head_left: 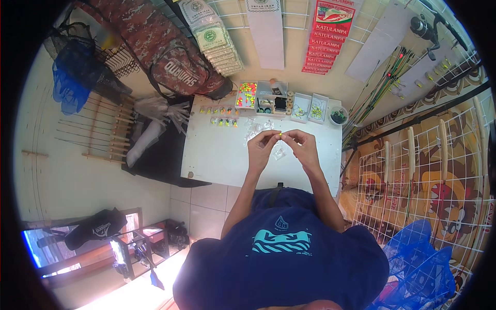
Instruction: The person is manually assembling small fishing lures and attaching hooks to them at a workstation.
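Tiny yellow bead (pixel 280 135), prob. a small float or lure part, sits pinched between both hands above the white table (pixel 206 155), roughly over its mid-right area. Too small to tell its exact shape, or whether a line runs through it.

Left hand (pixel 260 149): fingers drawn narrow, tips pinched at the bead's left side. Right hand (pixel 302 147): same, fingertips closed tight toward the bead from the right. Both raised off the tabletop, not resting on it.

Risks, as judged from here:
- Bead is held by fingertips only, w/ no support under it. A slip drops it to the table, where it could bounce or roll off the near edge to the tiled floor (pixel 206 206) and be hard to find.
- Clear small bags (pixel 261 126) lie just beyond the hands; a dropped piece could vanish among them.
- Rows of small bright floats (pixel 222 116) lie at the far-left part of the table, well within sweep of a left elbow or wrist; a careless reach scatters them.
- Compartment trays (pixel 281 101) at the back edge hold loose bits; a knock spills and mixes them.
- Fine work close to the fingers: if a hook is involved (can't tell), a prick is possible.
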Demonstrator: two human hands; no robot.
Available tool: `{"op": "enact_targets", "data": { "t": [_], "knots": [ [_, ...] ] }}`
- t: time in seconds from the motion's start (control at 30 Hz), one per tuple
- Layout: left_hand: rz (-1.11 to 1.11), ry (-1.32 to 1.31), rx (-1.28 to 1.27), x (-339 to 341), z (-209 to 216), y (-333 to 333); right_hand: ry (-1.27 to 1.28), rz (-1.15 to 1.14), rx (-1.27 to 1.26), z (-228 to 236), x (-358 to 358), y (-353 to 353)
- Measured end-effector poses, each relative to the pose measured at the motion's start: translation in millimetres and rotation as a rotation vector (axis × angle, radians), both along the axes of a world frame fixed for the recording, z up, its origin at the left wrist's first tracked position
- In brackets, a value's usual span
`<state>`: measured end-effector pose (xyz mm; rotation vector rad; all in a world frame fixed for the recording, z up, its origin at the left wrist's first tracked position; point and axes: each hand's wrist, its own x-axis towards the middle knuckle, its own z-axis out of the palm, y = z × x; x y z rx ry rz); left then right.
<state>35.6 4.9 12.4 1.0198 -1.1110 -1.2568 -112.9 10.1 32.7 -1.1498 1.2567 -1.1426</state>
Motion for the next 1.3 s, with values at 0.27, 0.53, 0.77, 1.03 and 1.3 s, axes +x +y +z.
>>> {"op": "enact_targets", "data": {
  "t": [0.27, 0.53, 0.77, 1.03, 1.3],
  "knots": [
    [-0.008, -0.03, 0.038, 1, -4, 4, 0.108, 0.065, -0.012, -1, -7, 9],
    [0.068, -0.027, 0.016, -10, 3, 10, 0.598, -0.139, -0.467, -6, 14, 25],
    [0.145, -0.09, -0.056, -9, -4, 13, 0.596, -0.176, -0.462, -6, 25, 31],
    [0.219, -0.256, -0.062, -5, -8, 19, 0.523, -0.219, -0.451, -15, 27, 32],
    [0.224, -0.159, 0.025, -7, 3, 23, 0.721, -0.303, -0.467, -2, 37, 38]
  ]
}}
